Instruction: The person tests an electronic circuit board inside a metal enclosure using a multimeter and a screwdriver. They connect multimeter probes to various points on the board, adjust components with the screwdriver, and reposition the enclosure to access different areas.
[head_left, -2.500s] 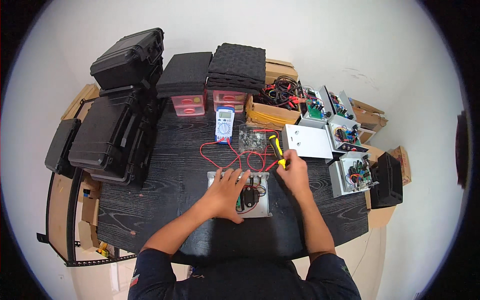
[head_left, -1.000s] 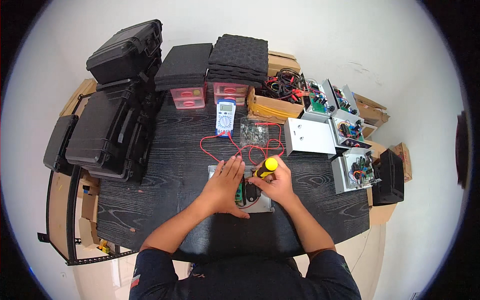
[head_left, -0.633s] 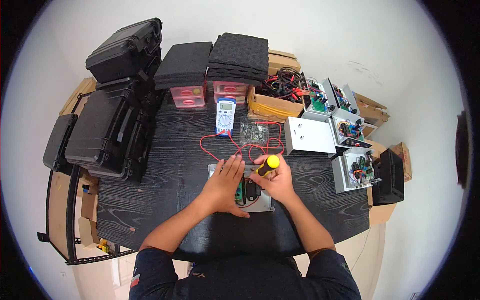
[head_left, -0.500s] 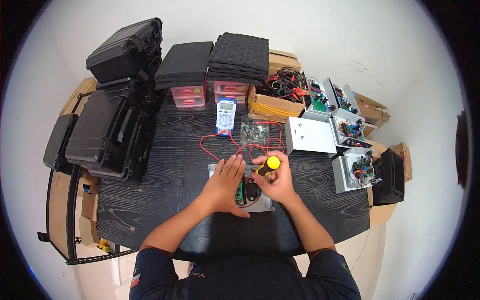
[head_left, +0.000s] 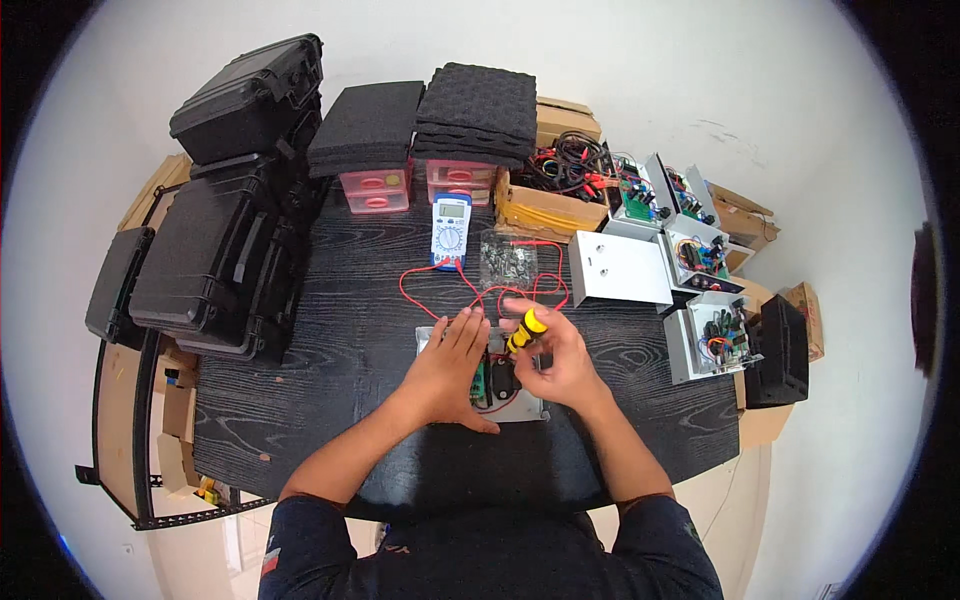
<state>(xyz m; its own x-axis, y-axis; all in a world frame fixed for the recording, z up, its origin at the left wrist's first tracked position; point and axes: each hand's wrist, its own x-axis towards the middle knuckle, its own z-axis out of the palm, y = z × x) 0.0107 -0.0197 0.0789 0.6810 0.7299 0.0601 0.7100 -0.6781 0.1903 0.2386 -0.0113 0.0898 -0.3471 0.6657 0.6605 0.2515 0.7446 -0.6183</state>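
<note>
My left hand (head_left: 445, 372) lies flat, fingers stretched out, over the left side of a grey metal enclosure (head_left: 525, 411) near the table's front. A green circuit board (head_left: 478, 384) and a black part (head_left: 503, 376) show inside it, beside a red wire; the hand covers the rest. In my right hand (head_left: 565, 365) is a screwdriver (head_left: 528, 327) with a yellow and black handle, tilted over the enclosure's far right part. The thumb and fingers are loosely around the handle. Its tip is hidden from view.
Beyond the hands lie a multimeter (head_left: 450, 232) with red leads and a clear box (head_left: 508, 262) of small parts. Open electronics units (head_left: 712, 335) and a white metal cover (head_left: 622, 270) stand right. Black cases (head_left: 215, 255) are stacked left; foam sheets (head_left: 475, 110) top pink drawers (head_left: 375, 190).
The screwdriver's handle top has shifted slightly left and tilted, and the fingers of my right hand have loosened and spread around it. My left hand stays in place.
</note>
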